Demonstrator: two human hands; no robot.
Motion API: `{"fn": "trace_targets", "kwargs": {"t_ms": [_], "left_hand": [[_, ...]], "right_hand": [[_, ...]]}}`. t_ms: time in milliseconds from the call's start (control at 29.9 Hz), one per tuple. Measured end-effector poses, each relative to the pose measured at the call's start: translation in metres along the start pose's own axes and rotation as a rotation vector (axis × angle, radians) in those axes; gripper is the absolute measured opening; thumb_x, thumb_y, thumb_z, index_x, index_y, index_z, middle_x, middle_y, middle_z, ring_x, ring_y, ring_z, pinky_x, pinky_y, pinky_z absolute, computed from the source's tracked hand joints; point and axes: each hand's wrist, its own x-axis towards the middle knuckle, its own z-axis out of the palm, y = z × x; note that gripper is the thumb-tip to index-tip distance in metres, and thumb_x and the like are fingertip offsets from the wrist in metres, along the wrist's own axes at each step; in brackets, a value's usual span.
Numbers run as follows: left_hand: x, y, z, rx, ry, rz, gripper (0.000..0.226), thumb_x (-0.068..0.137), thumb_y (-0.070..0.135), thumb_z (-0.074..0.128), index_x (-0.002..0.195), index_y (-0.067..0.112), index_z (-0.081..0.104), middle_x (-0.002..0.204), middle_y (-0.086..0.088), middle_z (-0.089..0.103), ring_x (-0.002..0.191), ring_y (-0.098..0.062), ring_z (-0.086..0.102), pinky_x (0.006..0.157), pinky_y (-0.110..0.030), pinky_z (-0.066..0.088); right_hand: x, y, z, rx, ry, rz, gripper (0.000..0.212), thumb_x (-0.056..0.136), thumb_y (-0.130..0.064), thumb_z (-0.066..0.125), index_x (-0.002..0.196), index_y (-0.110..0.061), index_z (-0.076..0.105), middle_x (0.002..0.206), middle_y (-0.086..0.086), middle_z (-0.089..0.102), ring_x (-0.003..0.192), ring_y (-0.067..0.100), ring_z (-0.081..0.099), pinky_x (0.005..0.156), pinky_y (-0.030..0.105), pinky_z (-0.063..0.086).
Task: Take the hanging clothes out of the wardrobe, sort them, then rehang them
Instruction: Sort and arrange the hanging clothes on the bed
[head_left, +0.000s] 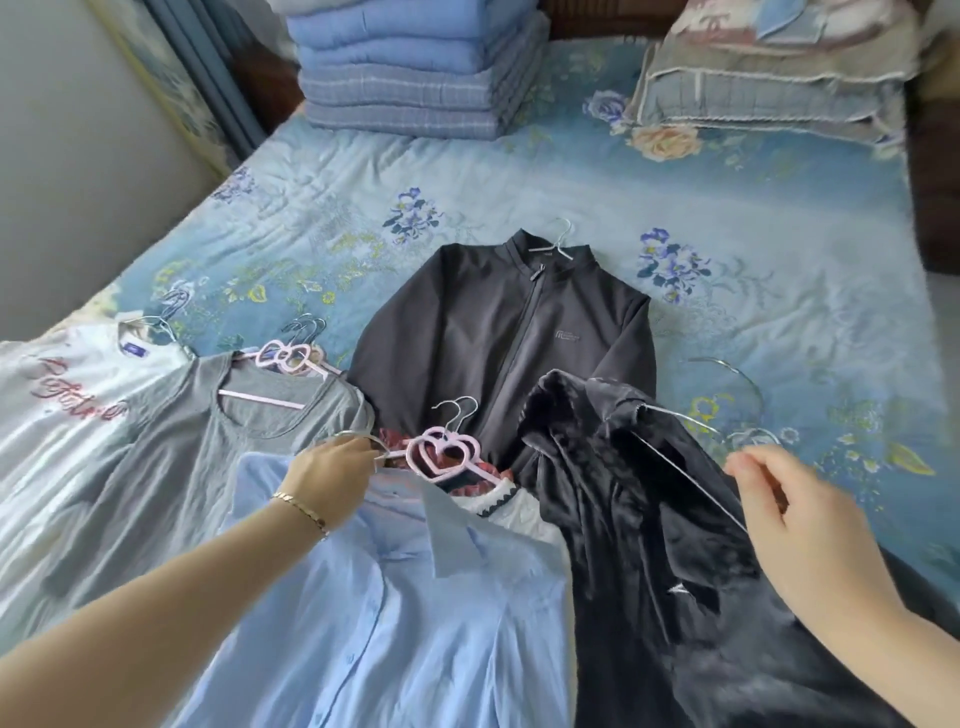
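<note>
hanger hook (375, 442) in left grip (330, 467), shirt (389, 597) below

2 bare forearms, no sleeves; thin gold chain bracelet (301, 510) on left wrist; hands ringless.

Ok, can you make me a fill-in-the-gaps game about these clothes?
1. The left hand grips the metal hook above the light ___ collared shirt.
2. The pink plastic hanger nearest it is shaped like a ___.
3. The right hand pinches the thin wire hanger of the dark velvety garment, which overlaps the grey zip-up ___.

Missing: blue, heart, jacket.
</note>
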Motion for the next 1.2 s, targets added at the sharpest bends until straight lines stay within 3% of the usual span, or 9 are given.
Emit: {"fn": "trace_targets", "kwargs": {"t_ms": [134,268,368,435,502,736,904,1038,1205], "left_hand": [[-0.068,0.019,-0.078,-0.001,0.1,-0.099,0.045,0.024,-0.013,0.082,0.052,0.018,0.066,0.055,0.005,0.063,0.049,-0.016,0.065,0.037,-0.022,0.049],[-0.148,0.037,-0.157,0.019,0.222,-0.07,0.025,0.055,0.0,0.055,0.059,0.024,0.061,0.056,0.006,0.058,0.052,-0.017,0.06,0.04,-0.02,0.047],[-0.211,0.047,-0.207,0.024,0.304,-0.076,0.022,0.062,0.011,0.035,0.069,0.026,0.05,0.059,0.007,0.057,0.066,-0.011,0.046,0.053,-0.022,0.041],[-0.248,0.055,-0.241,0.08,0.356,-0.053,0.026,0.062,0.011,0.034,0.063,0.022,0.058,0.059,0.005,0.059,0.07,-0.011,0.041,0.06,-0.024,0.038],[-0.284,0.062,-0.274,0.128,0.397,-0.045,0.03,0.064,0.01,0.035,0.057,0.016,0.063,0.061,0.003,0.062,0.073,-0.011,0.041,0.065,-0.024,0.037],[-0.393,0.082,-0.353,0.113,0.592,-0.07,0.032,0.066,0.007,0.031,0.058,0.012,0.062,0.085,-0.006,0.07,0.091,-0.014,0.049,0.072,-0.023,0.047],[-0.46,0.071,-0.374,0.105,0.676,-0.143,0.036,0.067,0.006,0.027,0.058,0.007,0.061,0.12,-0.019,0.061,0.116,-0.027,0.047,0.089,-0.042,0.049],[-0.504,0.054,-0.367,0.008,0.669,-0.159,0.035,0.066,0.008,0.025,0.069,0.012,0.06,0.119,-0.02,0.063,0.109,-0.03,0.06,0.085,-0.041,0.054],[-0.54,0.048,-0.355,-0.303,0.801,-0.213,0.031,0.067,0.013,0.026,0.082,0.009,0.053,0.07,-0.014,0.061,0.065,-0.015,0.049,0.06,-0.025,0.045]], "right_hand": [[-0.024,-0.04,-0.058,0.063,-0.003,-0.081,0.018,0.096,-0.021,0.045,0.082,-0.021,0.056,0.057,-0.011,0.054,0.057,0.013,0.05,0.056,0.022,0.036],[-0.054,-0.101,-0.121,0.076,-0.009,-0.281,0.019,0.096,-0.018,0.046,0.082,-0.018,0.058,0.068,0.011,0.064,0.069,0.034,0.057,0.067,0.039,0.041],[-0.084,-0.155,-0.164,0.045,-0.053,-0.477,0.019,0.096,-0.017,0.048,0.084,-0.013,0.063,0.051,-0.005,0.051,0.054,0.019,0.053,0.06,0.035,0.042],[-0.106,-0.193,-0.185,0.04,-0.081,-0.578,0.02,0.096,-0.017,0.048,0.082,-0.014,0.062,0.046,-0.01,0.044,0.049,0.009,0.051,0.054,0.017,0.038],[-0.131,-0.232,-0.197,0.074,-0.125,-0.637,0.023,0.096,-0.019,0.047,0.08,-0.011,0.063,0.04,-0.007,0.045,0.049,-0.002,0.051,0.051,0.01,0.035],[-0.258,-0.351,-0.164,0.322,-0.443,-0.67,0.033,0.098,-0.025,0.044,0.067,-0.021,0.054,0.054,-0.003,0.047,0.036,-0.002,0.043,0.042,0.007,0.033],[-0.352,-0.392,-0.095,0.356,-0.76,-0.669,0.03,0.099,-0.025,0.043,0.071,-0.02,0.051,0.065,-0.009,0.06,0.062,0.005,0.052,0.06,0.011,0.039],[-0.407,-0.408,-0.056,0.386,-0.88,-0.711,0.027,0.097,-0.016,0.046,0.072,-0.014,0.055,0.064,-0.007,0.058,0.062,0.005,0.048,0.069,0.022,0.04],[-0.441,-0.422,-0.042,0.466,-0.937,-0.706,0.027,0.097,-0.016,0.047,0.09,0.007,0.06,0.079,0.011,0.053,0.075,0.016,0.045,0.07,0.032,0.037]]}}
